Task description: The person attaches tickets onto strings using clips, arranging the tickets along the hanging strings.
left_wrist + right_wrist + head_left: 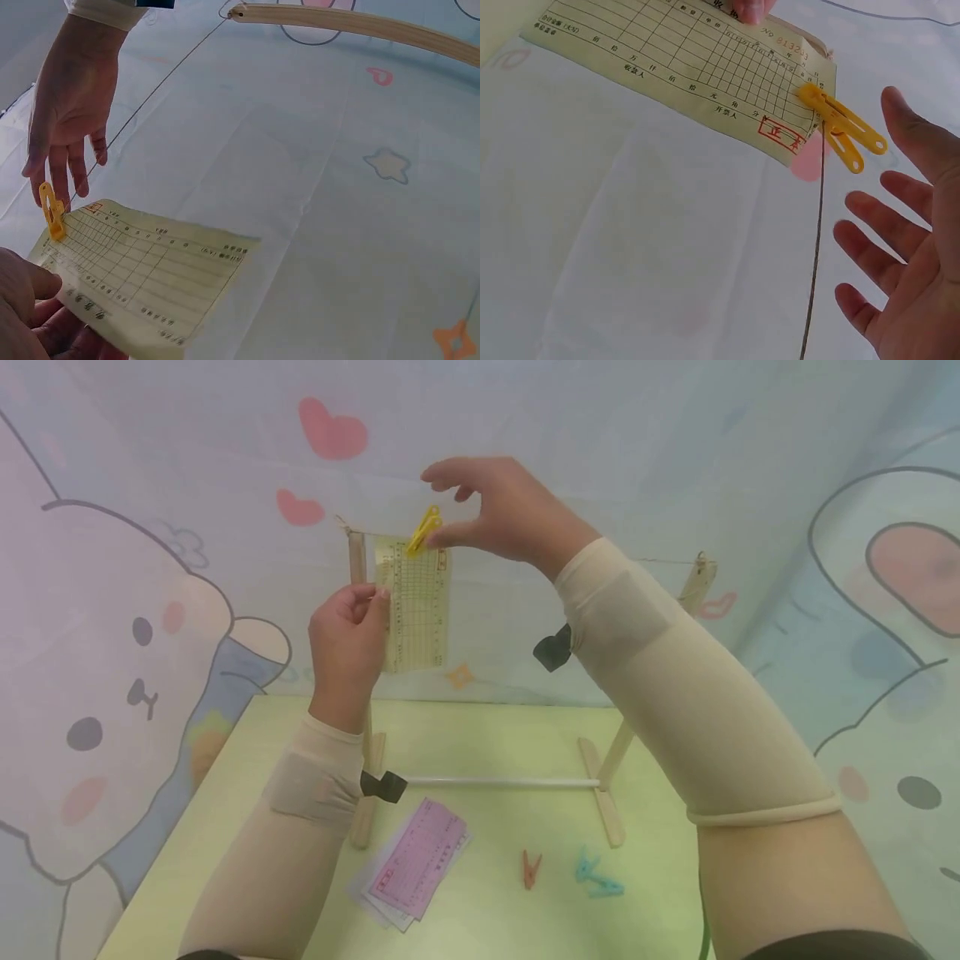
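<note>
A yellow printed receipt slip (pixel 418 610) hangs from a thin string (pixel 817 232), with a yellow clothespin (pixel 844 127) clamped on its upper edge. My left hand (pixel 348 643) pinches the slip's left side between thumb and fingers. In the left wrist view that thumb (pixel 46 285) lies on the paper's face. Beside the clothespin is my right hand (pixel 502 510), its fingers spread and holding nothing. The right wrist view shows a gap between those fingers and the clothespin.
The string runs between two wooden posts (pixel 697 578) of a rack with a white crossbar (pixel 502 782). On the table (pixel 487 918) lie a pink slip (pixel 422 860) over paler sheets, a red clothespin (pixel 531 869) and blue clothespins (pixel 597 873). A cartoon-printed cloth (pixel 525 410) hangs behind.
</note>
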{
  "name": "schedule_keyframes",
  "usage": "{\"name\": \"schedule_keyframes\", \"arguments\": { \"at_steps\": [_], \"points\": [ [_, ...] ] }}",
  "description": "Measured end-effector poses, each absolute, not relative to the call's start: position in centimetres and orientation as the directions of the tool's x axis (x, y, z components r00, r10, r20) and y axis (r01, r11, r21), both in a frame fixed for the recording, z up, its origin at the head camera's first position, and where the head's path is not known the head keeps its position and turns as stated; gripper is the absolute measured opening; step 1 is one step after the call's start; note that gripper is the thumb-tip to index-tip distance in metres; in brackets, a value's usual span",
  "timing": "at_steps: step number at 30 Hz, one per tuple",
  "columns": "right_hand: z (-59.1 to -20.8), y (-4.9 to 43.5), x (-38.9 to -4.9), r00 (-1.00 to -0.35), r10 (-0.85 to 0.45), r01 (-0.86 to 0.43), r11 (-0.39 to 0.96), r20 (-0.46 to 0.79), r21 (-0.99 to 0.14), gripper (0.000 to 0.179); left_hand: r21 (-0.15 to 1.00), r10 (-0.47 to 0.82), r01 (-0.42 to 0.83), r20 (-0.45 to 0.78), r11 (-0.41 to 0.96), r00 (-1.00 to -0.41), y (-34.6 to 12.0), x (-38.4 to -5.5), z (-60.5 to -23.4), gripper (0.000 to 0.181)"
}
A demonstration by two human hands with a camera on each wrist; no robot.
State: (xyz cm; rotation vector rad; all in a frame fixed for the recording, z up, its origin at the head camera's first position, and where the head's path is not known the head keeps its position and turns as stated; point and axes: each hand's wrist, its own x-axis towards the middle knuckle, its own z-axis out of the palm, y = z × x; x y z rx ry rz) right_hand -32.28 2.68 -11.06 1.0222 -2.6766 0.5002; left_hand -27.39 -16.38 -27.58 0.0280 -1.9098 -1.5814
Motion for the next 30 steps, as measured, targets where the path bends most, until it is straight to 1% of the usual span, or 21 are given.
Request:
{"name": "schedule_keyframes", "arguments": {
  "at_steps": [2,3,4,5,7,9,10,11,12,13,15,17,19,21,22,24,26,28,30],
  "points": [
    [-11.5,3.7,-32.0,-0.716,-0.576,-0.680,0.702,0.395,-0.210,0.074,0.880,-0.404,0.384,0.470,0.279,-0.785,-16.4,-27.1,-27.8,0.028],
    [-11.9,4.4,-31.7,-0.698,-0.561,-0.690,0.693,0.445,-0.209,0.073,0.876,-0.403,0.391,0.478,0.282,-0.781,-16.5,-26.9,-28.0,0.028],
    [-12.4,5.2,-31.4,-0.664,-0.543,-0.710,0.673,0.514,-0.207,0.070,0.868,-0.403,0.405,0.493,0.287,-0.771,-16.6,-26.7,-28.2,0.028],
    [-13.1,6.1,-31.1,-0.609,-0.519,-0.743,0.638,0.600,-0.202,0.065,0.861,-0.405,0.416,0.506,0.294,-0.761,-16.7,-26.5,-28.5,0.027],
    [-15.1,8.3,-30.3,-0.442,-0.456,-0.822,0.551,0.773,-0.145,0.051,0.844,-0.417,0.429,0.534,0.322,-0.736,-17.1,-25.9,-29.1,0.026],
    [-18.0,10.7,-29.4,-0.279,-0.362,-0.879,0.469,0.889,-0.085,0.035,0.820,-0.434,0.435,0.568,0.372,-0.699,-17.5,-25.2,-30.0,0.024],
    [-19.8,11.9,-28.9,-0.227,-0.323,-0.894,0.444,0.919,-0.064,0.029,0.808,-0.441,0.430,0.583,0.402,-0.683,-17.8,-24.7,-30.5,0.024],
    [-21.8,13.1,-28.4,-0.200,-0.297,-0.902,0.429,0.934,-0.057,0.025,0.799,-0.446,0.417,0.592,0.433,-0.671,-18.0,-24.1,-31.0,0.024],
    [-24.0,14.4,-28.0,-0.207,-0.291,-0.904,0.422,0.934,-0.069,0.022,0.793,-0.448,0.403,0.597,0.457,-0.665,-18.2,-23.5,-31.8,0.024],
    [-26.3,15.5,-27.5,-0.242,-0.292,-0.902,0.419,0.925,-0.103,0.019,0.786,-0.446,0.393,0.602,0.478,-0.662,-18.3,-22.9,-32.6,0.024],
    [-31.7,17.6,-26.9,-0.354,-0.329,-0.877,0.443,0.876,-0.188,0.018,0.791,-0.434,0.340,0.576,0.509,-0.693,-18.4,-21.6,-34.8,0.023],
    [-37.4,18.9,-26.3,-0.490,-0.369,-0.825,0.488,0.790,-0.284,0.020,0.809,-0.399,0.258,0.504,0.528,-0.766,-18.2,-20.3,-37.6,0.024],
    [-43.0,19.4,-25.4,-0.610,-0.406,-0.762,0.536,0.680,-0.363,0.026,0.810,-0.324,0.149,0.386,0.567,-0.863,-17.7,-19.3,-41.1,0.027],
    [-48.0,19.3,-24.5,-0.702,-0.441,-0.701,0.567,0.559,-0.433,0.031,0.768,-0.212,0.047,0.234,0.638,-0.949,-17.1,-18.5,-44.5,0.033],
    [-50.1,19.1,-24.1,-0.732,-0.464,-0.677,0.582,0.498,-0.451,0.032,0.738,-0.152,0.019,0.165,0.675,-0.974,-16.7,-18.2,-46.1,0.036],
    [-53.4,18.5,-23.6,-0.758,-0.519,-0.652,0.593,0.395,-0.472,0.034,0.670,-0.061,0.010,0.082,0.742,-0.995,-16.1,-17.8,-48.6,0.040],
    [-55.5,18.0,-23.5,-0.770,-0.558,-0.629,0.583,0.310,-0.514,0.037,0.620,-0.031,0.012,0.059,0.785,-0.998,-15.5,-17.7,-50.3,0.043],
    [-56.6,17.5,-23.5,-0.767,-0.582,-0.619,0.561,0.269,-0.550,0.040,0.592,-0.050,0.000,0.068,0.806,-0.996,-15.2,-17.8,-51.2,0.048],
    [-57.1,17.2,-23.8,-0.757,-0.602,-0.614,0.520,0.254,-0.594,0.043,0.566,-0.090,-0.031,0.076,0.824,-0.993,-15.1,-18.0,-51.9,0.054]
  ]
}}
